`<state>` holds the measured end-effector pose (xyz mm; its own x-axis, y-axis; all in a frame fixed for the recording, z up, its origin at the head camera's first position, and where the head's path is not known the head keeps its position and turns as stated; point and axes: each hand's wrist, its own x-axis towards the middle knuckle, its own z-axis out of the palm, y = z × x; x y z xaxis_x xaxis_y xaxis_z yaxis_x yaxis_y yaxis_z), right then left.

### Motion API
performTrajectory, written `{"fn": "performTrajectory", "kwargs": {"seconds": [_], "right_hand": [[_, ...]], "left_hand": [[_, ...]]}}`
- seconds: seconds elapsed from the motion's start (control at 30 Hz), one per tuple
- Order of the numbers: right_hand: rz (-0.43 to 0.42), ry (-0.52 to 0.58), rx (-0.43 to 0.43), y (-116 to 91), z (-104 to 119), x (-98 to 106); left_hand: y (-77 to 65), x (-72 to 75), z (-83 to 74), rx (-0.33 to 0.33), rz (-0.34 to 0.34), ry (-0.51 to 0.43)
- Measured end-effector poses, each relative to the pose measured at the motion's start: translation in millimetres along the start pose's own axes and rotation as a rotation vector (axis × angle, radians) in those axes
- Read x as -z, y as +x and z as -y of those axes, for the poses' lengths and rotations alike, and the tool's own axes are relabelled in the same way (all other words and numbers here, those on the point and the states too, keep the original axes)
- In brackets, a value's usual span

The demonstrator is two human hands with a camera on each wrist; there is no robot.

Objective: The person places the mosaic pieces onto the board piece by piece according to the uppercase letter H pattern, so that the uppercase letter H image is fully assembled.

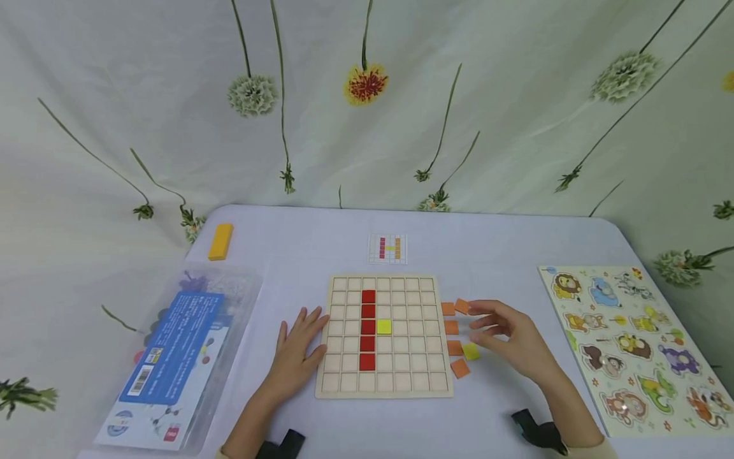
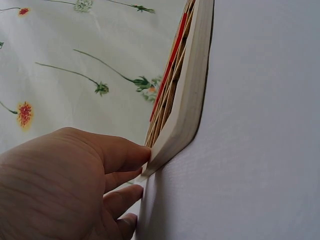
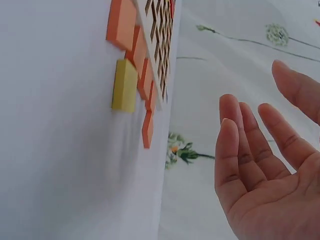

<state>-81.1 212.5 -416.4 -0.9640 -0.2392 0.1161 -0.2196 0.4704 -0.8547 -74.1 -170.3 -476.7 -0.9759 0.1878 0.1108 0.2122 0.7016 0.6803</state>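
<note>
A wooden grid board lies on the table with a column of red squares and one yellow square in its cells. My left hand rests at the board's left edge, its fingers spread and touching the rim. Several orange square tiles lie along the right edge, beside a loose yellow tile. Just right of these tiles hovers my right hand, fingers slightly bent and apart. In the right wrist view, nothing is between its thumb and fingers.
Behind the board lies a small pattern card. At left is a clear plastic case with a blue-and-white label, with a yellow block beyond it. An animal puzzle board lies at right. A flowered cloth hangs behind the table.
</note>
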Motion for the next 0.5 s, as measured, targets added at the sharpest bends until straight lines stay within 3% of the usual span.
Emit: {"fn": "performTrajectory", "kwargs": {"seconds": [0.3,0.5], "right_hand": [[-0.023,0.012,-0.158,-17,-22,9],[0.005,0.043,-0.180,-16,-33,7]], "left_hand": [[-1.1,0.2,-0.4,0.002,0.000,-0.001],[-0.1,0.2,0.4,-0.006,-0.006,0.006]]}}
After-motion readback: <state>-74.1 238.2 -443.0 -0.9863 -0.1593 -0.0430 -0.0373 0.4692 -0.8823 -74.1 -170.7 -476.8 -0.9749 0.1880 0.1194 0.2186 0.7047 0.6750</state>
